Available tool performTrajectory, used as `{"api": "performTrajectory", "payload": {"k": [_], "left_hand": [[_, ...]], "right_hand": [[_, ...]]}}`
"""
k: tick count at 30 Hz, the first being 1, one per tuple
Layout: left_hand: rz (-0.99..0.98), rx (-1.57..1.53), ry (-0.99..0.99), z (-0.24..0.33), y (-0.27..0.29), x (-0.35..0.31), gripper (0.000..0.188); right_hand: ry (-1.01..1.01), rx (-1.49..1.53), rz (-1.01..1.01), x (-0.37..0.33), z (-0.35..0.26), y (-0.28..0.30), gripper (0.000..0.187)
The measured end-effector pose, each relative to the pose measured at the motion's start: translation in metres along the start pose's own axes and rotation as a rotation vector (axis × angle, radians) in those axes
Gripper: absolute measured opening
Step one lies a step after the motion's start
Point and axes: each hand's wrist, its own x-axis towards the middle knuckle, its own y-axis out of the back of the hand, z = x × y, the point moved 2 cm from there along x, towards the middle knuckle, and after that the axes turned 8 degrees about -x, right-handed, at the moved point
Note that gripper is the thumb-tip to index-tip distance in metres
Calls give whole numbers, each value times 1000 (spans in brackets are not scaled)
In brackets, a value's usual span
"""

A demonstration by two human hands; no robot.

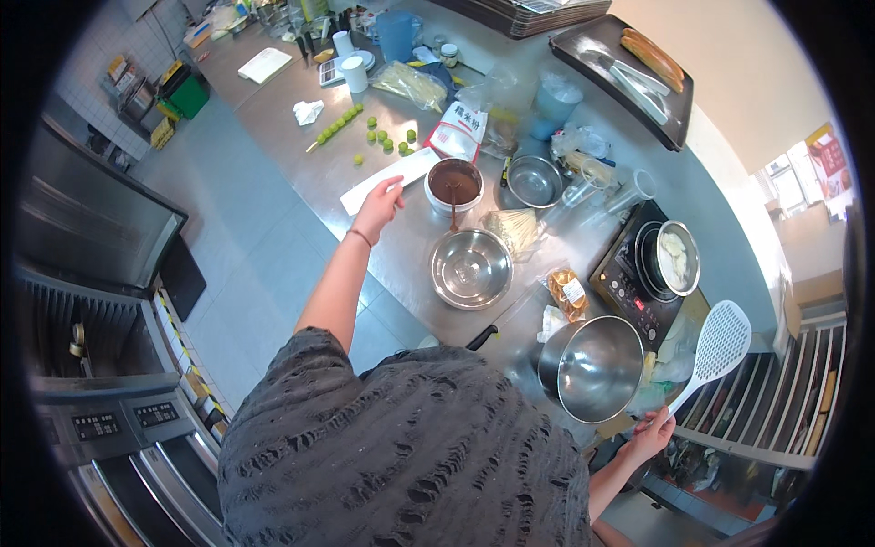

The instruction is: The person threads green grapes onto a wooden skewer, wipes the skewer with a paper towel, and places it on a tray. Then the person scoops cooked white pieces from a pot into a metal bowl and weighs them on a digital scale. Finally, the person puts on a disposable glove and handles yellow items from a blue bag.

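Note:
My right hand (649,436), at the lower right, is wrapped round the handle of a white perforated skimmer (725,340). The skimmer's broad head points up and away, to the right of a large steel mixing bowl (600,369). My left hand (377,210) reaches out over the counter with its fingers apart, beside a white rectangular board (412,171). Just right of it stands a white tub of brown chocolate-like paste (455,182), with a brown-coated stick leaning over its rim. An empty steel bowl (471,269) sits nearer to me.
At right, a pot with white pieces (674,260) stands on a black induction cooker (629,273). A black-handled knife (483,337) lies near the counter's front edge. Green balls (387,144) and a skewer of them (335,128) lie beyond the board. A dark baking tray (583,46) occupies the back right.

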Motion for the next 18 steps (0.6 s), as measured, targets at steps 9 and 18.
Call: {"api": "performTrajectory", "payload": {"k": [9,18], "left_hand": [[4,89,-32,-38,-47,-104,33],[-49,273,-169,-42,-131,-145,30]], "right_hand": [[360,-519,-97,55,-4,15,22],[388,-1205,86,110,-6,51,19]]}}
